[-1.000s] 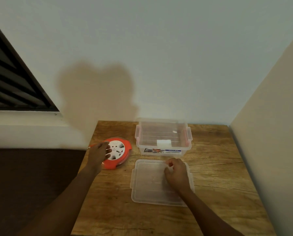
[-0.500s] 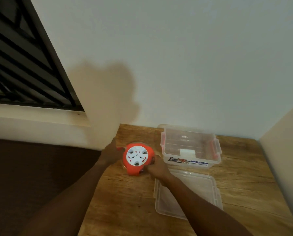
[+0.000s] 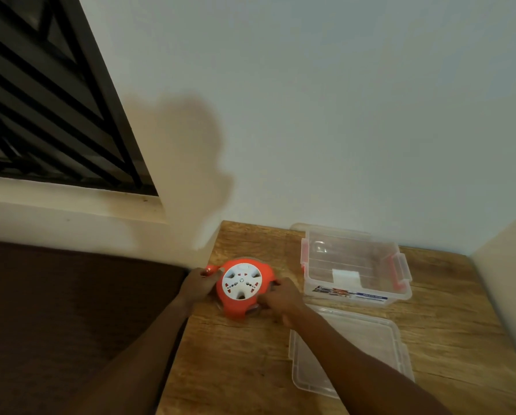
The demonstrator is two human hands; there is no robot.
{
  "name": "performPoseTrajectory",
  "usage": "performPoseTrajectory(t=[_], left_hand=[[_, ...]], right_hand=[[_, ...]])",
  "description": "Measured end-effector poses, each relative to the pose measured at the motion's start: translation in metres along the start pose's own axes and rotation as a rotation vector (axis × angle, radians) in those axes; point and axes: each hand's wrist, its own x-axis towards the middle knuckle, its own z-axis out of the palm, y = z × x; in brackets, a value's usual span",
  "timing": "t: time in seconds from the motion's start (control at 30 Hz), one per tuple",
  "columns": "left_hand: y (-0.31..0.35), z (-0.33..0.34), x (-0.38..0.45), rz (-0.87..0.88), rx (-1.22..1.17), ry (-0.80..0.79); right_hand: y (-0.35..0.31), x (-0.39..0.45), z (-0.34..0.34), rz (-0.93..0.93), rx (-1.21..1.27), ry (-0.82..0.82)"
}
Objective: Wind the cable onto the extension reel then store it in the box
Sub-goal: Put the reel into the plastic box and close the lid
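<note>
My left hand (image 3: 197, 285) and right hand (image 3: 281, 299) grip the orange extension reel (image 3: 242, 287) from opposite sides, fingers closed on its rim. The reel sits at the left part of the wooden table (image 3: 250, 369), its white socket face tilted toward me; whether its base touches the wood, I cannot tell. No loose cable is discernible. To the right, near the wall (image 3: 310, 115), stands the clear plastic box (image 3: 355, 265), open, with red-trimmed latches and a label on its front. Its lid (image 3: 367, 351) lies flat on the table in front of the box, partly beneath my right forearm. A barred window (image 3: 41, 100) occupies the upper left.
</note>
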Motion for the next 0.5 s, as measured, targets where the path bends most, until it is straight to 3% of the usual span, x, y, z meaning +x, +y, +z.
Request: performPoseTrajectory(t=[0.2, 0.37, 0.5], left_hand=[[0.014, -0.002, -0.007, 0.033, -0.261, 0.107], [0.06, 0.011, -0.016, 0.089, -0.409, 0.088], [0.1, 0.04, -0.021, 0.182, -0.452, 0.034]], right_hand=[[-0.033, -0.008, -0.009, -0.227, -0.087, -0.028], [-0.054, -0.017, -0.057, -0.393, -0.059, 0.008], [-0.062, -0.021, -0.114, -0.4, 0.082, 0.067]])
